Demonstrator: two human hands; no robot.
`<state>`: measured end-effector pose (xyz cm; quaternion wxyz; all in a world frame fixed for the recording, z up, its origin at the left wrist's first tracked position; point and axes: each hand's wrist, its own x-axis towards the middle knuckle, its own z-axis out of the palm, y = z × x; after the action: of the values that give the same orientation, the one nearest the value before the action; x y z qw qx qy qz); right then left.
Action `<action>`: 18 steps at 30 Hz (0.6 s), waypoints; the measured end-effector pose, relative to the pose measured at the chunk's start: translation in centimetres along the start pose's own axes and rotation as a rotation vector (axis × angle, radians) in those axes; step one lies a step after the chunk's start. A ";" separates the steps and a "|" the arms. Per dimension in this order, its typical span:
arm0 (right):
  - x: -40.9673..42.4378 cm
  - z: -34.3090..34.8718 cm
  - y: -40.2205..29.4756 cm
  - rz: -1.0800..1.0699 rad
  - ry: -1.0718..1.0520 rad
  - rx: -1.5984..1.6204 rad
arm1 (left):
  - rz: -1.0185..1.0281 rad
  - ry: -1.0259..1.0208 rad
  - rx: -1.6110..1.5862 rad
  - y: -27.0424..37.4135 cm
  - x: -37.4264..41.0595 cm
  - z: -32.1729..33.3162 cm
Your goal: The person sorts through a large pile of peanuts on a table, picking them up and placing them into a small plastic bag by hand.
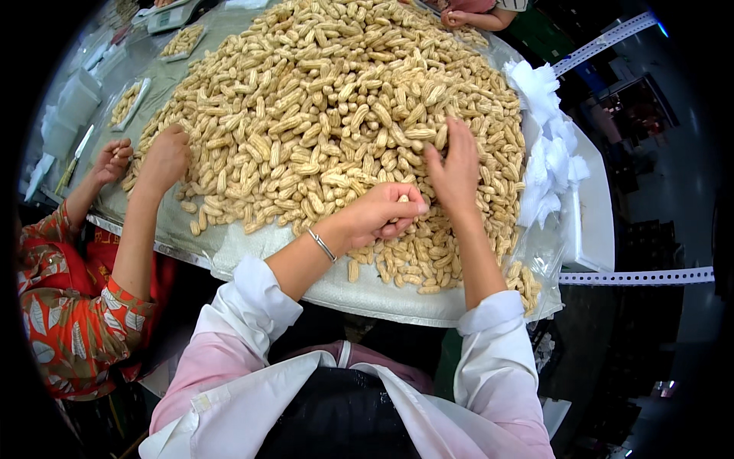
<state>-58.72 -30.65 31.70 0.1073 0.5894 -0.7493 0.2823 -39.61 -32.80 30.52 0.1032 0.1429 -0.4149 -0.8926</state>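
A large heap of unshelled peanuts (321, 120) covers most of the table before me. Just above its near edge, my left hand (384, 217) is curled with the palm partly up, and a peanut (403, 199) shows between its fingers. My right hand (459, 163) reaches into the heap on the right. Its thumb and fingers are spread around peanuts, with none clearly gripped; the fingertips are partly hidden. Smaller loose peanuts (424, 265) lie below my hands on the white woven sheet (367, 301).
At left a co-worker's hands (167, 158) work at the heap; another person's hand (454, 19) is at the far side. Peanut-filled trays (136, 108), a knife (80, 146) and a scale (169, 17) lie left. White foam netting (542, 143) and a white bin (593, 201) stand right.
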 end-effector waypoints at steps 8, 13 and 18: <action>-0.5 0.9 -5.1 -0.297 -0.163 0.225 | -0.150 -0.328 0.225 -0.5 -0.7 0.2; -1.7 -1.3 -5.3 -0.355 -0.372 0.370 | -0.205 -0.393 0.316 -0.7 -0.9 0.6; -1.9 -4.5 -4.1 -0.110 -0.409 0.778 | -0.097 -0.259 0.221 -0.5 -0.6 -0.3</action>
<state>-55.10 -27.16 35.64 -0.2582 0.6684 -0.5606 0.4150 -38.97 -32.50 30.08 -0.0104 0.0571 -0.5131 -0.8564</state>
